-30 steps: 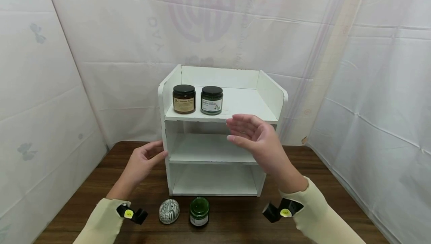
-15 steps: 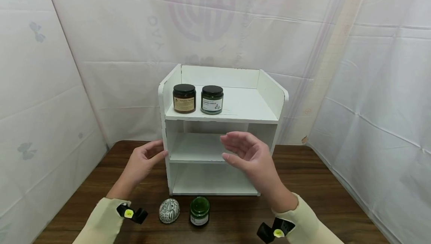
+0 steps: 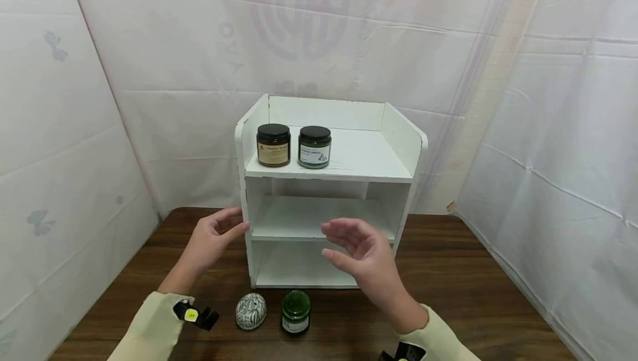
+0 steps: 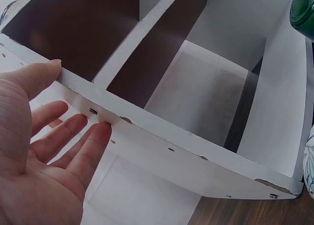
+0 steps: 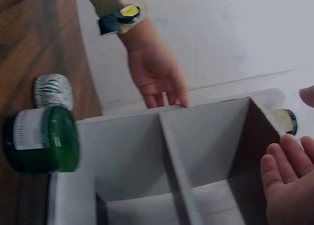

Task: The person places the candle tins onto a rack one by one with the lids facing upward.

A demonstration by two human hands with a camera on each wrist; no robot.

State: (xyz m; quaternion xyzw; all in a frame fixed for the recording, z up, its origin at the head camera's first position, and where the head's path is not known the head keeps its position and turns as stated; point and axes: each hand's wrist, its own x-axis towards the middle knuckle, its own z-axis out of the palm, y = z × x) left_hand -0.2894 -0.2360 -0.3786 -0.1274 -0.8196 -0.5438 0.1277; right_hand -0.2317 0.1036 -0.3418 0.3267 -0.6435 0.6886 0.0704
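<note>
Fingers (image 3: 234,227) of the left hand (image 3: 211,239) lie straight against the left wall of the white shelf (image 3: 329,170), which stands on the worktop (image 3: 448,272); the right hand (image 3: 359,253) hovers before it, loosely spread, holding nothing. Up top, a brown jar (image 3: 273,145) and a green jar (image 3: 314,147) labelled "candles"; another green jar (image 3: 296,311) and a patterned egg (image 3: 251,311) sit in front

Head view frontal; wrist views close on shelf (image 3: 329,195)

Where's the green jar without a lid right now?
In the head view, the green jar stands on the table before the white shelf unit, right of the patterned egg.
</note>
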